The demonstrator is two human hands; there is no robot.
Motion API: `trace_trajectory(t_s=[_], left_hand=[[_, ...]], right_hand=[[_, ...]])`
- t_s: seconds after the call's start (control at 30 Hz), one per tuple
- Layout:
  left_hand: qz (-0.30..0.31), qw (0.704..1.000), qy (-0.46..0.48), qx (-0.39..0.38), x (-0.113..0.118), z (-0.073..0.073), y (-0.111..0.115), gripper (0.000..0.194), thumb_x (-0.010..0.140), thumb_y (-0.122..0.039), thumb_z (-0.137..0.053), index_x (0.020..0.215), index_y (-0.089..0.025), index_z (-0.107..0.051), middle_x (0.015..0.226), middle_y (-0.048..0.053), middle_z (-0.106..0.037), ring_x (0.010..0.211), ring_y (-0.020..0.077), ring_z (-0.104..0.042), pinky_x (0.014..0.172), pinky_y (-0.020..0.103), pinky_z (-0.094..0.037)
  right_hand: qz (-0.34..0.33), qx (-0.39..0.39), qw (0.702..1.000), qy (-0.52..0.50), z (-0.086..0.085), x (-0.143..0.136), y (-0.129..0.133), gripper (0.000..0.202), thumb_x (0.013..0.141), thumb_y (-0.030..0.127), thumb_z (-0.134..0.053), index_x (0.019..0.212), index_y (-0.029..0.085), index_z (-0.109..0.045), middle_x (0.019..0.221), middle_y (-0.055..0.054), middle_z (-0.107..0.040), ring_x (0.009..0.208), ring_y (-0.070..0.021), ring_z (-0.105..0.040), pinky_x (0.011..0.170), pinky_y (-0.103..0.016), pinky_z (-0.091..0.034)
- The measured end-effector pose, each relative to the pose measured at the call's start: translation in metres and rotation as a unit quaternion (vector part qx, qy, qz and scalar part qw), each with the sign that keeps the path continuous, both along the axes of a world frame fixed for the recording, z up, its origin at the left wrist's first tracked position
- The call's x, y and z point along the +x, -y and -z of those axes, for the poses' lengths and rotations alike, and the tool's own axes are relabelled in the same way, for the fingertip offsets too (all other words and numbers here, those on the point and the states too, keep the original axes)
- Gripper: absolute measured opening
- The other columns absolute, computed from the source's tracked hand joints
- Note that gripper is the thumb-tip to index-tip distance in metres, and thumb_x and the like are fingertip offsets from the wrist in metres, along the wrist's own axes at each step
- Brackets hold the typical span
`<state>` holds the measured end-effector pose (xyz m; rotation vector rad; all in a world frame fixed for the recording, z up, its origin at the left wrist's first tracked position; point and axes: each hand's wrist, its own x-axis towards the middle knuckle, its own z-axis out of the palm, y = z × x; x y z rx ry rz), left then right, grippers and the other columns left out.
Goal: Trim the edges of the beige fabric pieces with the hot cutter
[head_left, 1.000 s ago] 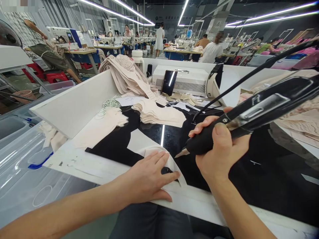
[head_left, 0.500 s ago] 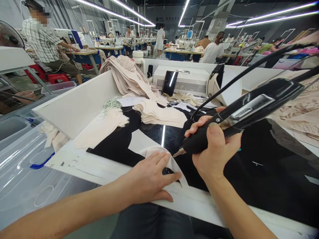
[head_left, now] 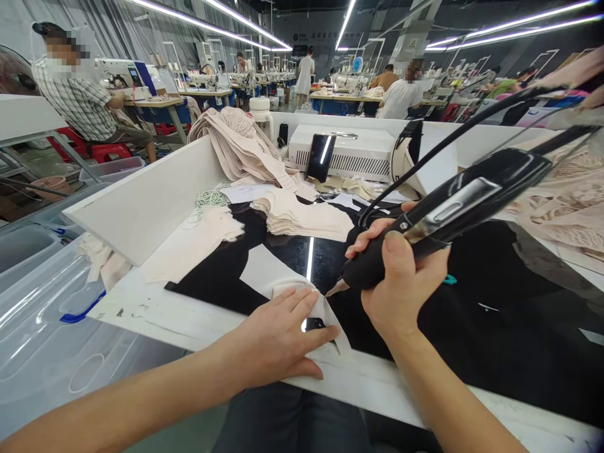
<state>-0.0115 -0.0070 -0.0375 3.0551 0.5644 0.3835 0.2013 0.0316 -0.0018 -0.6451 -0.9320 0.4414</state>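
My left hand (head_left: 283, 336) lies flat, fingers spread, holding down a pale fabric piece (head_left: 264, 270) on the glossy black board (head_left: 212, 280). Part of that piece is folded over near my fingertips. In my right hand (head_left: 401, 283) is a thick black corded handheld tool (head_left: 453, 211) with a silver lever-like strip. Its pointed metal tip is at the fabric's right edge, close to my left fingertips; whether it touches cannot be made out. Beyond my hands sits a stack of cut cream fabric pieces (head_left: 306, 217), with another pile of pieces (head_left: 198, 242) to its left.
A white vented box (head_left: 363, 151) and a phone (head_left: 321, 157) stand at the back. White side board (head_left: 146, 195) borders the left. Folded beige fabric (head_left: 240, 141) and green thread (head_left: 211, 200) lie nearby. Clear plastic bins (head_left: 42, 352) are at left; several people work beyond.
My right hand and the tool have shifted slightly left, showing more of a small teal item behind. The person at the left has turned toward the sewing machine. My left hand stays on the fabric.
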Motion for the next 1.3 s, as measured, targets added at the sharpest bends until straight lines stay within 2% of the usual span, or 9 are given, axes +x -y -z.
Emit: trace_trajectory(t_s=[0.2, 0.37, 0.6, 0.87, 1.1, 1.3], left_hand=[[-0.002, 1.0, -0.007, -0.023, 0.0, -0.002, -0.002, 0.076, 0.108, -0.064, -0.095, 0.169, -0.024, -0.077, 0.167, 0.029, -0.073, 0.159, 0.048, -0.072, 0.138, 0.063, -0.059], [0.0, 1.0, -0.005, -0.019, -0.001, 0.0, -0.002, 0.076, 0.107, -0.065, -0.096, 0.168, -0.024, -0.077, 0.167, 0.029, -0.073, 0.16, 0.0478, -0.072, 0.137, 0.063, -0.06], [-0.002, 1.0, -0.01, -0.017, 0.0, -0.001, -0.002, 0.075, 0.108, -0.065, -0.094, 0.169, -0.024, -0.077, 0.167, 0.029, -0.072, 0.159, 0.0483, -0.073, 0.135, 0.064, -0.062], [0.006, 1.0, 0.006, -0.022, -0.006, 0.005, -0.004, 0.08, 0.105, -0.063, -0.099, 0.171, -0.024, -0.074, 0.171, 0.03, -0.07, 0.163, 0.0494, -0.07, 0.136, 0.067, -0.061], [0.016, 1.0, 0.007, -0.017, -0.007, 0.006, -0.006, 0.076, 0.109, -0.065, -0.093, 0.169, -0.021, -0.075, 0.171, 0.036, -0.068, 0.162, 0.0525, -0.071, 0.131, 0.07, -0.065], [0.021, 0.999, 0.001, -0.029, -0.009, 0.009, -0.007, 0.077, 0.11, -0.064, -0.093, 0.171, -0.021, -0.073, 0.174, 0.036, -0.065, 0.164, 0.0537, -0.069, 0.132, 0.072, -0.063]], right_hand=[[-0.01, -0.011, 1.0, 0.003, -0.002, -0.001, 0.001, 0.049, 0.093, 0.058, -0.102, 0.112, 0.03, -0.067, 0.085, 0.009, -0.075, 0.06, -0.0139, -0.07, 0.056, -0.03, -0.063], [-0.008, -0.005, 1.0, -0.007, -0.007, -0.003, 0.003, 0.047, 0.092, 0.056, -0.102, 0.111, 0.03, -0.068, 0.082, 0.01, -0.076, 0.058, -0.0145, -0.07, 0.054, -0.03, -0.063], [-0.017, -0.024, 1.0, -0.006, -0.001, -0.003, 0.006, 0.049, 0.092, 0.056, -0.104, 0.116, 0.029, -0.07, 0.086, 0.009, -0.079, 0.06, -0.0132, -0.071, 0.057, -0.03, -0.065], [-0.004, -0.022, 1.0, -0.013, -0.004, -0.007, -0.004, 0.053, 0.09, 0.062, -0.101, 0.114, 0.031, -0.065, 0.085, 0.009, -0.075, 0.058, -0.0131, -0.069, 0.054, -0.028, -0.063], [-0.027, -0.009, 0.999, -0.021, -0.001, -0.012, -0.008, 0.034, 0.091, 0.038, -0.096, 0.11, 0.03, -0.069, 0.086, 0.009, -0.078, 0.061, -0.0121, -0.069, 0.057, -0.027, -0.065], [-0.028, -0.012, 0.999, -0.016, 0.002, -0.013, -0.009, 0.028, 0.094, 0.034, -0.093, 0.108, 0.03, -0.068, 0.088, 0.009, -0.08, 0.063, -0.0123, -0.069, 0.059, -0.028, -0.067]])
